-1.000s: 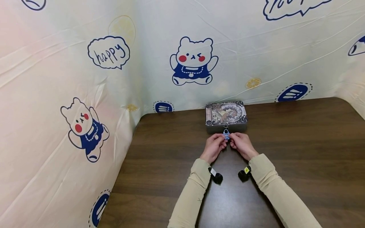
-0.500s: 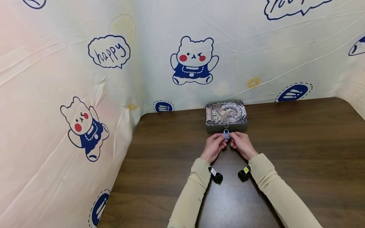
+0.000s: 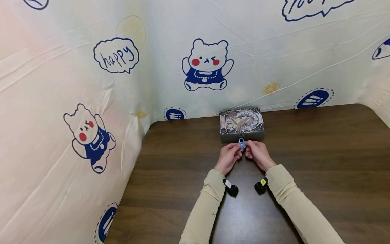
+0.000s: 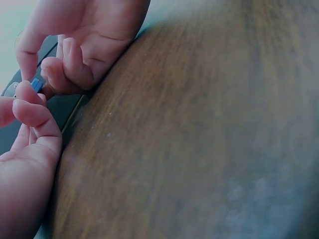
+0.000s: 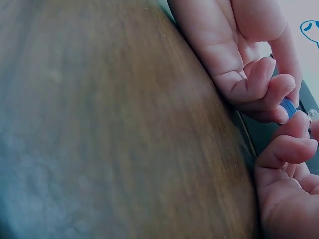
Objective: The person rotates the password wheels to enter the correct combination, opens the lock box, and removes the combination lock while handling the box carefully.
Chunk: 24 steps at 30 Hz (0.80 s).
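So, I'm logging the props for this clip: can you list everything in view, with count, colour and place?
Padlock: one, blue, at the front of the box
Box: one, dark grey with a patterned lid, at the table's far edge
Table: one, brown wood grain, under the box
Printed cloth: piece count unclear, pale with blue, red and yellow prints, behind and beside the table
Wrist cameras: two, black, one at each wrist
Sleeves: two, beige, on both forearms
Left hand: one, bare, pinching the padlock's left side
Right hand: one, bare, pinching its right side
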Motion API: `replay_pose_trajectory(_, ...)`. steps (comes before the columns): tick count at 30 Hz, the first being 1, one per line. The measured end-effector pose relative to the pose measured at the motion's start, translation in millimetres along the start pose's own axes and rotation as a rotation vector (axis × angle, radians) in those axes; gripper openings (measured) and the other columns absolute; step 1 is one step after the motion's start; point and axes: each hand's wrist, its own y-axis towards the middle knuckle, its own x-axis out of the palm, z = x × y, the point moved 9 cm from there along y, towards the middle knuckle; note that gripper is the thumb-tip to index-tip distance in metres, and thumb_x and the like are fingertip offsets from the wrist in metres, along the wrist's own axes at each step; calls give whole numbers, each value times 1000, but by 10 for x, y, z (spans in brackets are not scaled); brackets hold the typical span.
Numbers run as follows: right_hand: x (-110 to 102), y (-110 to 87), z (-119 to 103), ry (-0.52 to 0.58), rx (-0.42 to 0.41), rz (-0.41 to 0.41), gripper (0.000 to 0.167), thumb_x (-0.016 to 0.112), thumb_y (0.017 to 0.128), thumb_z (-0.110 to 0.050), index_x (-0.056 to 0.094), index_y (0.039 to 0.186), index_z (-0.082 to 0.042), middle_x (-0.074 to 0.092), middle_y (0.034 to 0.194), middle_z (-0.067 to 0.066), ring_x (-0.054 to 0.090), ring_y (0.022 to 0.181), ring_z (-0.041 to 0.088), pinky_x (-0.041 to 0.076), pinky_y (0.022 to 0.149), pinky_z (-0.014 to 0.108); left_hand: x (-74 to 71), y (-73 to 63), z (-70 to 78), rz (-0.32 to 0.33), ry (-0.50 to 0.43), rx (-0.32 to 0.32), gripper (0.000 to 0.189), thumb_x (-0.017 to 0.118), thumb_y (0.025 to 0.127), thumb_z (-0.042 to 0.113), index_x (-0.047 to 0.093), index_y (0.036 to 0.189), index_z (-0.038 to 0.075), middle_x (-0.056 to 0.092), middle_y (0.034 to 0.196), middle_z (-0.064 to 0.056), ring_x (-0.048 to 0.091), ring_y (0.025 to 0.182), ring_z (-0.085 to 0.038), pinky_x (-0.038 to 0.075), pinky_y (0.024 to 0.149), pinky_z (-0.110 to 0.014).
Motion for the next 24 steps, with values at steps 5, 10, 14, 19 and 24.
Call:
replay_pose_trajectory(5, 18, -8, -8, -14, -15, -9, 14, 52, 92, -15, 52, 85, -3, 50, 66, -4, 50, 53, 4, 41, 47, 16, 3, -1, 4, -7, 2, 2, 5, 56, 93, 3, 61, 96, 3, 61, 75, -3, 53, 57, -7, 45, 52, -17)
replay_pose_trajectory(10, 15, -23, -16, -21, -23, -22, 12, 51, 93, -12, 53, 90, -1, 51, 66, -3, 50, 54, 3, 41, 48, 15, 4, -4, 5, -7, 8, -3, 7, 56, 93, 4, 61, 98, 2, 61, 76, -3, 54, 58, -7, 45, 53, -17)
replay_pose_trajectory(14, 12, -31, -25, -45, -34, -32, 16, 49, 95, -12, 53, 97, 3, 52, 66, -4, 50, 55, 2, 42, 48, 14, 5, -7, 6, -5, 10, -6, 7, 56, 93, 3, 61, 98, 2, 61, 75, -3, 54, 58, -7, 45, 52, -17)
replay_pose_trajectory(19, 10, -38, -19, -52, -32, -38, 19, 50, 97, -15, 53, 99, 4, 52, 67, -4, 50, 55, 1, 43, 49, 14, 2, -1, -1, -4, 4, -4, 6, 56, 92, 3, 61, 95, 4, 61, 74, -2, 53, 57, -7, 44, 52, -17)
replay_pose_trajectory(24, 10, -26, -2, -50, -30, -37, 18, 49, 97, -15, 53, 92, 2, 51, 65, -5, 50, 54, 1, 43, 48, 14, 4, -5, -2, -5, 2, -1, 6, 56, 93, 2, 61, 94, 5, 61, 73, -1, 53, 57, -7, 44, 51, -17)
